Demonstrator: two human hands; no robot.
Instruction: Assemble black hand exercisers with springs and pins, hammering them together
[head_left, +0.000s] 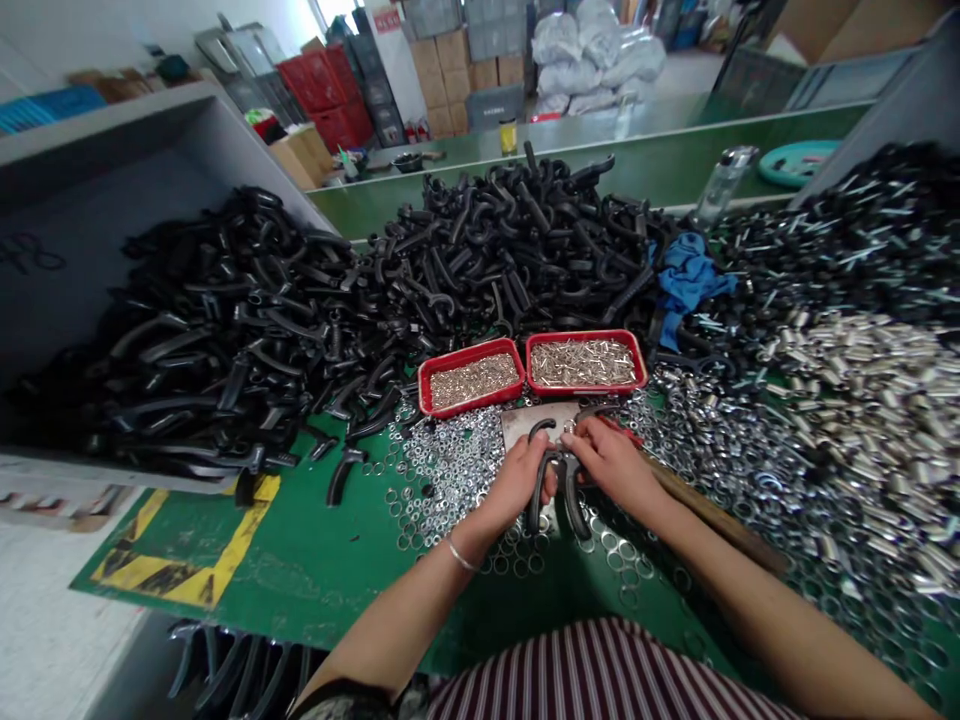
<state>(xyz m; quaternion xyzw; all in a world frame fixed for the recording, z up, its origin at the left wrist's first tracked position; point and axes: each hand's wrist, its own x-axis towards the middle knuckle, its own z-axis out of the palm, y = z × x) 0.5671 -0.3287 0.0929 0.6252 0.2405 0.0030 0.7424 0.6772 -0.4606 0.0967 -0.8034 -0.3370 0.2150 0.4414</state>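
Both my hands are in front of me over a small metal plate (517, 424) on the green table. My left hand (523, 470) is closed on a black curved handle part (535, 505), whose hooked end points up past the fingers. My right hand (602, 455) is closed at the top of a second black leg (574, 500), where the pieces meet. A small shiny metal piece shows by the right fingertips, too small to name. Under my right hand lie a red-handled tool (621, 432), partly hidden, and a wooden bar (712, 515).
Beyond the plate stand two red trays, one of tiny metal pieces (431, 398), the other of pins (642, 372). Loose nuts and rings (450, 470) surround the plate. Black handle parts (510, 240) are heaped behind; metal sleeves (862, 400) and a blue cloth (688, 275) lie right.
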